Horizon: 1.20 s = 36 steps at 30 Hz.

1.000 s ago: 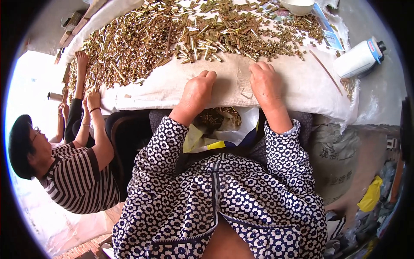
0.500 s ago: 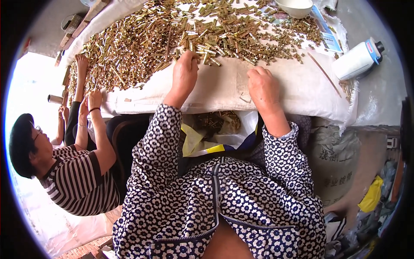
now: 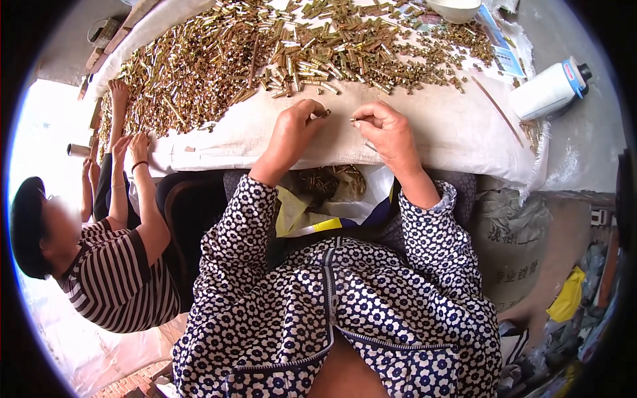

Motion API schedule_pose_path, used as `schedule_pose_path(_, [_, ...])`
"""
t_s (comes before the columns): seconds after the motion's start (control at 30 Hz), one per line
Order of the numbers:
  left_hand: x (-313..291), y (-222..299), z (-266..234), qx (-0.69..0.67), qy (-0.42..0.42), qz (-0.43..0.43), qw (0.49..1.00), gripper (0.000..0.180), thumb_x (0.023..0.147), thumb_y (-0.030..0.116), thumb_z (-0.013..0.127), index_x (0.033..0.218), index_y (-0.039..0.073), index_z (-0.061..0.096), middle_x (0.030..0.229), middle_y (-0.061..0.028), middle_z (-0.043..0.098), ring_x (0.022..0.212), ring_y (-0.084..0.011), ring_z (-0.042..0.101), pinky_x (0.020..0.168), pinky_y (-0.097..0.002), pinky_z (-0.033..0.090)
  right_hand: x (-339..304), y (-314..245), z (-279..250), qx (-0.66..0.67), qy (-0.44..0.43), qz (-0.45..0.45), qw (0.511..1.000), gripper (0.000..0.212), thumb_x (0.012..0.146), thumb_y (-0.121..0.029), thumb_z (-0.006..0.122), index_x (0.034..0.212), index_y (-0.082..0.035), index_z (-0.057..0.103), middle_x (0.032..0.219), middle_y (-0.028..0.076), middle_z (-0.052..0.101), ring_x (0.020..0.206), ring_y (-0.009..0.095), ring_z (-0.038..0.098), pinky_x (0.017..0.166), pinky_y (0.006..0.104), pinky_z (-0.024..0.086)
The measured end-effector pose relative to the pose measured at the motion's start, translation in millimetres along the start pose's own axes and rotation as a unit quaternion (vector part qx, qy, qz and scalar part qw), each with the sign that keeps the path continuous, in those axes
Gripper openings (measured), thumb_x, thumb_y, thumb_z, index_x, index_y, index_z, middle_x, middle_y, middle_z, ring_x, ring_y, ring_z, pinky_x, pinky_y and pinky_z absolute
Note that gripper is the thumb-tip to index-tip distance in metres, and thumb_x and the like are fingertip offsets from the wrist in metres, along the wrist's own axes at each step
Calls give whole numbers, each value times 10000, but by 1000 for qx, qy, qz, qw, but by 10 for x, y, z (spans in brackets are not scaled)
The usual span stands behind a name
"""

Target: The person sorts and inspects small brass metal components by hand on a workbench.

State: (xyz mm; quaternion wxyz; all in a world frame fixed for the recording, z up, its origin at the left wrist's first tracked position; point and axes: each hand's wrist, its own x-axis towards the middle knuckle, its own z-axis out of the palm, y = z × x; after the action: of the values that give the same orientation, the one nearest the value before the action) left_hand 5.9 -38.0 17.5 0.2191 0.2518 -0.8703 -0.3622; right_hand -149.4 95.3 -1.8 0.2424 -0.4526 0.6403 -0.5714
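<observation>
Beyond your right fingers, a white cylindrical bottle with a blue collar and black cap [image 3: 547, 91] bears a small red patch, too small to make out. A blue-and-white printed paper sheet [image 3: 505, 56], ahead and to the right of those fingers, is equally hard to read. Below and right of them, a crumpled grey-green sack [image 3: 512, 249] carries dark printed characters, some bent by folds.

The white round bowl [image 3: 456, 10], far ahead of your right fingers, is cut off by the upper edge. Below the gap between your hands, the table edge partly hides an open white, yellow and blue plastic bag [image 3: 379, 189] with brass-coloured pieces inside.

Your left hand [image 3: 290, 131] has thumb and forefinger brought close on a small dark metal piece [image 3: 328, 113], mostly covered by the fingertips. Your right hand [image 3: 389, 131] pinches a short brass-coloured metal piece [image 3: 353, 120], its end poking out leftward. The two pieces face each other, near but apart, above the off-white cloth table cover [image 3: 229, 149]. Just ahead of your fingers spreads the heap of loose brass-coloured metal tubes [image 3: 332, 53], thickest to their left.
</observation>
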Motion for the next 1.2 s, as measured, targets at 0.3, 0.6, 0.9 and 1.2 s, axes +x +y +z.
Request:
schedule_pose_path(0.3, [-217, 173, 84, -180, -37, -94, 979, 125, 846, 26, 629, 968, 27, 602, 744, 13, 581, 618, -49, 501, 562, -213, 431, -5, -88, 22, 158, -49, 110, 980, 100, 830, -8, 640, 928, -23, 634, 823, -44, 595, 690, -3, 478, 608, 147, 371])
schedule_pose_path(0.6, [-283, 133, 131, -270, -19, -100, 958, 107, 874, 57, 636, 974, 46, 601, 711, 35, 552, 586, -26, 481, 507, -173, 385, -18, -93, 49, 141, -60, 93, 984, 99, 828, -17, 640, 927, -20, 641, 837, -34, 611, 770, 33, 534, 692, 175, 418])
schedule_pose_path(0.9, [-306, 137, 172, -412, 43, -130, 901, 79, 863, 51, 650, 917, 38, 595, 665, 16, 554, 514, -39, 456, 465, -174, 366, -31, -129, 59, 132, -61, 102, 984, 105, 825, -28, 639, 928, -14, 652, 844, -22, 625, 768, 37, 538, 698, 177, 422])
schedule_pose_path(1.2, [-275, 108, 227, -452, 55, -113, 883, 102, 860, 56, 653, 939, 30, 595, 711, -22, 604, 563, -62, 523, 505, -178, 417, -34, -156, 58, 163, -54, 110, 979, 109, 828, -29, 641, 934, -9, 655, 853, -16, 632, 777, 38, 548, 704, 189, 440])
